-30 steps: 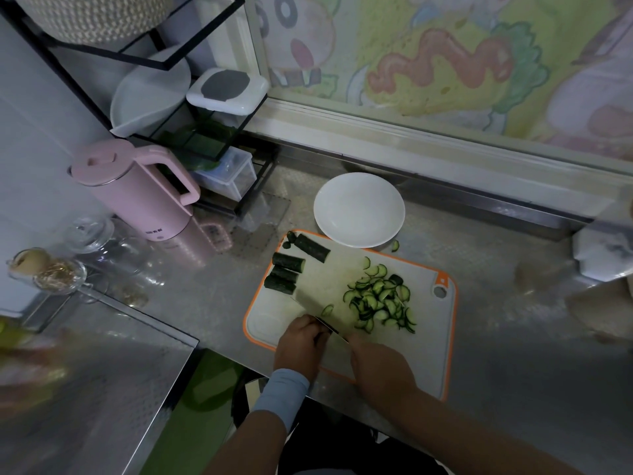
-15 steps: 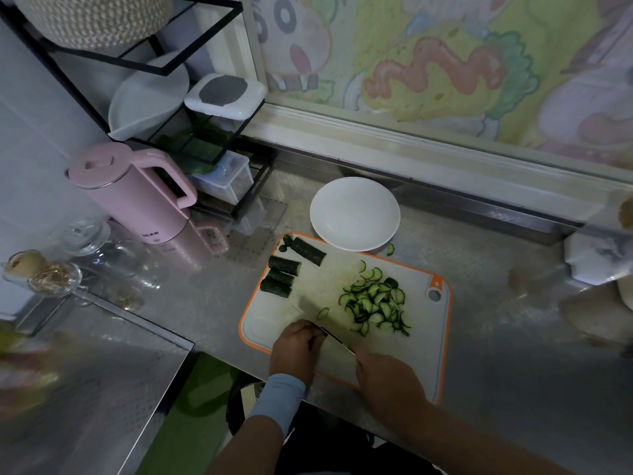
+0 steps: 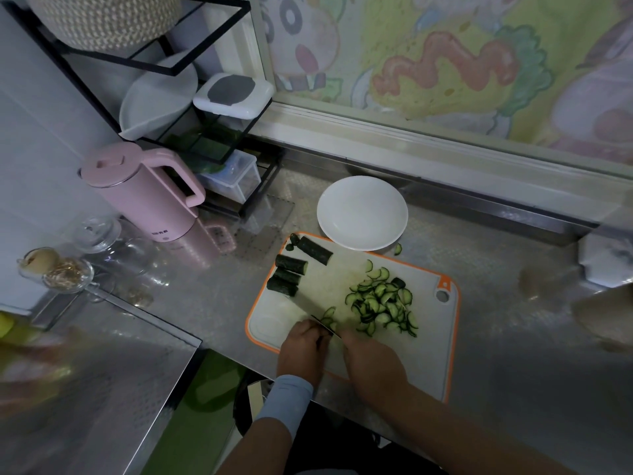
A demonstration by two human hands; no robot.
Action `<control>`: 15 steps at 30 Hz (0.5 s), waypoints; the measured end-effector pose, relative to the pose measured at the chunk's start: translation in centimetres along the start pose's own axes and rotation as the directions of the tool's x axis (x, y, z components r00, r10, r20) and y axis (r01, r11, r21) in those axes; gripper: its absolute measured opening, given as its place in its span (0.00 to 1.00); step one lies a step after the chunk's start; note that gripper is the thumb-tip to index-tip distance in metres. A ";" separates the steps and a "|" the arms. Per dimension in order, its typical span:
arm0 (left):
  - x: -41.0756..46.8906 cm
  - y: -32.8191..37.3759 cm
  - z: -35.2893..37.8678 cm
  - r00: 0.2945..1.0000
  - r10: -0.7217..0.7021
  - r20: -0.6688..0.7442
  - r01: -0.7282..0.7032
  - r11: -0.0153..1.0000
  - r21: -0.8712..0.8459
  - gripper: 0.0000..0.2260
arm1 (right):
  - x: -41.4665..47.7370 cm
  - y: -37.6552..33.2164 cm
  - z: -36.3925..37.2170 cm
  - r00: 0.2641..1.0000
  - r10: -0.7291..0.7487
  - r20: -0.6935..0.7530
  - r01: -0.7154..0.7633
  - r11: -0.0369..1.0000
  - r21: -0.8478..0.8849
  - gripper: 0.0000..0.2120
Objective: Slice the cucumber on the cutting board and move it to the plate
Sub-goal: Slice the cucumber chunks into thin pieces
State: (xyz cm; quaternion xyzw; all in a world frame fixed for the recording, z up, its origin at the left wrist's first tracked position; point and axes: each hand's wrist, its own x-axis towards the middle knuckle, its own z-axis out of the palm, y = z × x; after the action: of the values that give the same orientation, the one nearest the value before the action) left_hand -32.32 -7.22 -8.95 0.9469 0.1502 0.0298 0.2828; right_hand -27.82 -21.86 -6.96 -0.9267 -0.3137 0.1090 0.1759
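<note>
A white cutting board (image 3: 428, 354) with an orange rim lies on the steel counter. A pile of thin cucumber slices (image 3: 382, 305) sits at its middle right. Three dark cucumber chunks (image 3: 287, 274) and a fourth lie at its far left corner. At the near edge my left hand (image 3: 301, 351) curls its fingers over a cucumber piece that is mostly hidden. My right hand (image 3: 373, 365) grips the handle of a knife (image 3: 322, 325), whose blade stands against my left fingers. A couple of fresh slices (image 3: 329, 313) lie by the blade. The white plate (image 3: 362, 212) behind the board holds nothing.
One stray slice (image 3: 398, 249) lies on the counter by the plate. A pink kettle (image 3: 144, 197), glass jars (image 3: 99, 234) and a black wire rack (image 3: 191, 132) with containers stand to the left. A raised window sill (image 3: 445, 149) runs behind the plate.
Both hands stay at the near edge of the board with the knife between them. The view has shifted slightly; the pile and the chunks have not moved.
</note>
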 end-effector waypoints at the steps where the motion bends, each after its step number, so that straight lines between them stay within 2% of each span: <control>1: 0.0 0.1 -0.1 1.000 -0.003 0.010 0.003 1.000 0.016 0.03 | -0.3 0.1 -0.2 1.000 -0.005 -0.022 0.006 1.000 0.007 0.17; 3: 0.1 0.3 -0.2 0.999 -0.020 0.029 0.019 0.999 0.039 0.06 | -1.4 0.7 -0.4 1.000 -0.003 0.012 0.003 0.999 0.053 0.15; 7: 0.2 0.3 -0.3 0.999 -0.025 0.032 0.024 0.999 0.035 0.07 | -3.3 2.1 -0.7 0.999 -0.018 0.034 0.020 0.998 -0.063 0.11; 9: 0.2 0.3 -0.4 0.999 -0.023 0.039 0.022 0.999 0.032 0.07 | -3.7 2.6 -0.5 1.000 -0.023 -0.001 0.022 0.993 -0.112 0.10; 12: 0.1 0.5 -0.6 0.999 -0.031 0.031 0.030 0.999 0.031 0.06 | -3.1 2.4 -0.1 0.997 -0.052 -0.052 0.049 0.996 -0.069 0.09; 15: 0.0 0.4 -0.6 1.000 -0.015 0.018 0.015 1.000 0.016 0.04 | -1.7 1.4 0.5 0.999 -0.043 -0.009 0.043 0.998 -0.042 0.12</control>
State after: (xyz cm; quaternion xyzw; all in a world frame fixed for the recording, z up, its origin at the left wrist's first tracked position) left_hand -32.27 -7.27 -8.23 0.9481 0.1551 0.0179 0.2770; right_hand -28.53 -23.86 -7.82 -0.9238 -0.3347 0.0939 0.1606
